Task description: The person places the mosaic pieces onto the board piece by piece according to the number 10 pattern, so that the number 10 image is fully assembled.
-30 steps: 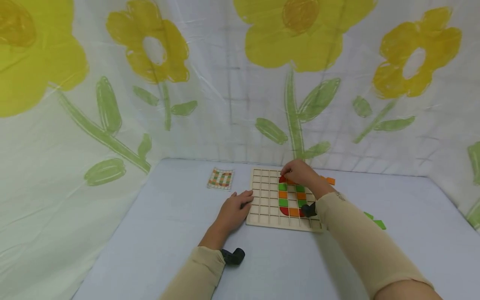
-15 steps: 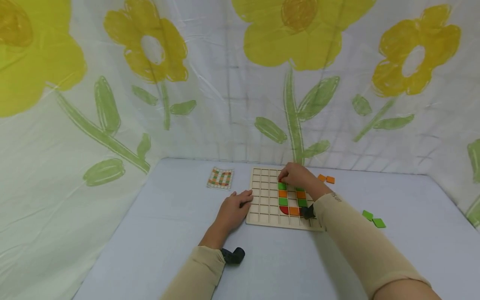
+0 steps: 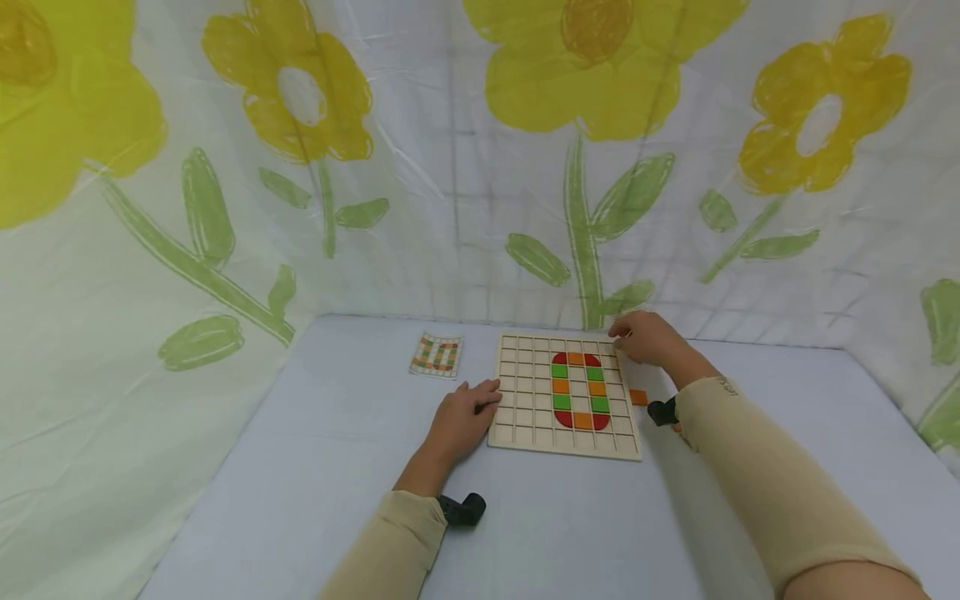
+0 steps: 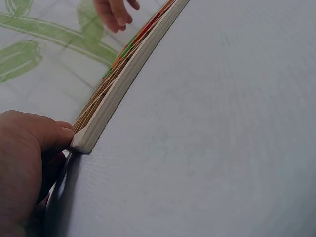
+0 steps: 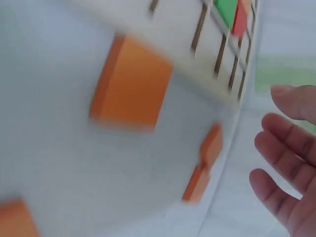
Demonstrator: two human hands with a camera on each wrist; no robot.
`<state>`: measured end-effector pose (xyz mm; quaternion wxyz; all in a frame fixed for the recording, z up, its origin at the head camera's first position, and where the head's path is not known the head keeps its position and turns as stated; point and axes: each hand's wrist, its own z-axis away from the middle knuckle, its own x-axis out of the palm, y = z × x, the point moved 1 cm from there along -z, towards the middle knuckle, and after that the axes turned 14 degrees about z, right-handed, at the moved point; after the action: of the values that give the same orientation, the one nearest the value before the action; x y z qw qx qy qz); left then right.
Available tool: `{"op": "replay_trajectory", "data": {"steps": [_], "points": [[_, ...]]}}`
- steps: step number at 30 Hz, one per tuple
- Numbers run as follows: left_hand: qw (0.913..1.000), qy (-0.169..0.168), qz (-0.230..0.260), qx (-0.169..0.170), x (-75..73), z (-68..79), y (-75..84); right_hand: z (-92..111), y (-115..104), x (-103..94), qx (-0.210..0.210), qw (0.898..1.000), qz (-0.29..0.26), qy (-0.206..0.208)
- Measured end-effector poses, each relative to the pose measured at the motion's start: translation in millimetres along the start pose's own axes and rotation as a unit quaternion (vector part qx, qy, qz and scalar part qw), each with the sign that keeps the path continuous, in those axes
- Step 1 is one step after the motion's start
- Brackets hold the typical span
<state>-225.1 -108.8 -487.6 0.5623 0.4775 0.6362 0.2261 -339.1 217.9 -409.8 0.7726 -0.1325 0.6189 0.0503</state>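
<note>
Underneath, a white table (image 3: 360, 400); at twelve o'clock, a white sheet (image 3: 420, 242) painted with yellow flowers (image 3: 540, 83). At ten o'clock from the board (image 3: 517, 404), a small card (image 3: 437, 356) printed with a coloured grid pattern. At three o'clock, just beside the board's edge, an orange tile (image 3: 638, 397); at four o'clock, another orange piece (image 3: 677, 428), partly hidden behind the right sleeve (image 3: 772, 475) and a black wrist camera (image 3: 662, 412). From the right wrist, a pair of orange tiles (image 5: 212, 145) farther along, close together or touching.

Between eight and nine o'clock, the left hand (image 3: 461, 421), fingers relaxed, tips against the board's edge. At two o'clock, by the far corner, the right hand (image 3: 651, 337), fingers loosely bent, unclenched and parted from the thumb; contact with the board unclear.

Board flat between the hands, pale wood with dark gridlines. Set toward the three o'clock side, a tall ring of tiles (image 3: 561, 386): rounded red corners, orange at twelve and six, green-orange-green down both long sides. At the right cuff, dark lettering (image 3: 726, 386), too small to read.
</note>
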Motion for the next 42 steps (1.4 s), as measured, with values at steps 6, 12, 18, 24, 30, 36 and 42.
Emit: {"op": "replay_trajectory", "data": {"steps": [6, 12, 18, 24, 30, 36, 42], "points": [[1.0, 0.001, 0.003, -0.003, 0.2, 0.3, -2.4, 8, 26, 2.9, 0.056, 0.998, 0.003, -0.024], [1.0, 0.001, 0.003, -0.001, 0.0, 0.5, -1.6, 12, 37, 13.3, 0.058, 0.997, 0.023, -0.047], [1.0, 0.003, 0.003, 0.001, -0.5, 0.3, -0.3, 8, 38, 18.2, 0.052, 0.998, 0.028, -0.017], [1.0, 0.004, 0.006, 0.0, -0.3, 0.3, -0.5, 5, 32, 18.1, 0.058, 0.998, 0.014, -0.016], [0.9999, 0.001, 0.008, -0.011, 0.5, -0.1, -1.4, 8, 30, 15.3, 0.045, 0.998, 0.029, 0.011], [0.9997, -0.003, 0.013, -0.021, 0.6, -0.1, -2.4, 9, 24, 10.2, 0.036, 0.998, 0.007, 0.043], [0.9998, -0.003, 0.008, -0.019, 1.5, -0.7, -4.3, 3, 5, 6.4, 0.029, 0.997, -0.034, 0.064]]}}
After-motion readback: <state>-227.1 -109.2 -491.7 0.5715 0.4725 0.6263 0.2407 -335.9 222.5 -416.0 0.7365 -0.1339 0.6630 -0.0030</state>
